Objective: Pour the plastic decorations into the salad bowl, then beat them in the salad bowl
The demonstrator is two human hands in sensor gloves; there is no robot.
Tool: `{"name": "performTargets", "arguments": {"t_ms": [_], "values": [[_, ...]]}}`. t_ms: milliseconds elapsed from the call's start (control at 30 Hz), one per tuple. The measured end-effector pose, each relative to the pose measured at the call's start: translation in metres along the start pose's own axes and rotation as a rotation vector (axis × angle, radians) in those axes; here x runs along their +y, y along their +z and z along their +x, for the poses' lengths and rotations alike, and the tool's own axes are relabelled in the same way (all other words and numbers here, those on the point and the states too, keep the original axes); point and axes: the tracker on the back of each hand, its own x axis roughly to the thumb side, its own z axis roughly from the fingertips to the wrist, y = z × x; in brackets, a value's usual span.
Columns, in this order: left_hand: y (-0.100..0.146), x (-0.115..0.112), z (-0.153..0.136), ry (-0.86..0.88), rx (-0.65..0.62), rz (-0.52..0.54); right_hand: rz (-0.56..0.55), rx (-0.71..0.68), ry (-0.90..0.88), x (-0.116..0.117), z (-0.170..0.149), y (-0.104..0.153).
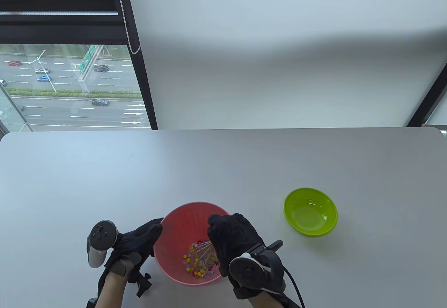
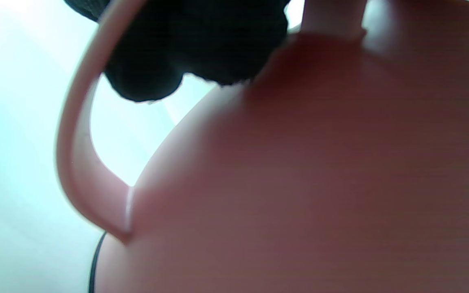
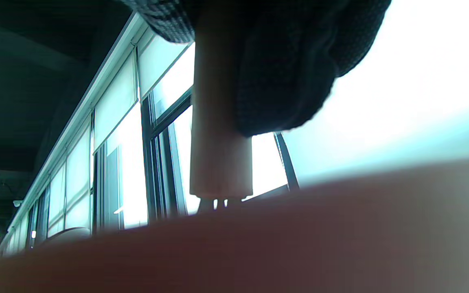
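decorations (image 1: 197, 261): small yellow, red and clear plastic bits, heaped at the bottom of the pink salad bowl (image 1: 178, 224). I see none on the table.
salad bowl: pink, upright, at the near edge of the white table (image 1: 223, 168), between my two hands. Its outer wall fills most of the left wrist view (image 2: 320, 183), and a blurred pink rim crosses the bottom of the right wrist view (image 3: 259, 244).
whisk (image 1: 204, 252): wire head down among the decorations. Pale handle (image 3: 218, 142) runs up into my right fist.
right hand (image 1: 234, 241): over the bowl's right half, fingers curled tight round the whisk handle.
left hand (image 1: 139, 240): against the bowl's left side, fingertips at the rim. In the left wrist view dark glove fingers (image 2: 185, 53) sit at the bowl's pink loop handle (image 2: 79, 162); I can't tell whether they grip it or only press on it.
green bowl (image 1: 310, 211): lime, upright, nothing visible inside, well apart to the right of the salad bowl.
background: window with a road and cars beyond the table's far left.
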Motion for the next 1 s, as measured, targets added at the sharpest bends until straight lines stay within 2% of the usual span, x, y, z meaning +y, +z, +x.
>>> {"name": "performTargets", "arguments": {"t_ms": [167,600,1000], "values": [[0.0,0.0,0.0,0.0,0.0,0.001,0.035,0.007,-0.089,0.007,0.001,0.0],[-0.001,0.0,0.0,0.002,0.0,-0.002,0.007,-0.048,0.109,0.009,0.008,0.001],[0.0,0.0,0.0,0.0,-0.001,0.0,-0.035,-0.028,0.148,-0.002,0.001,0.001]]}}
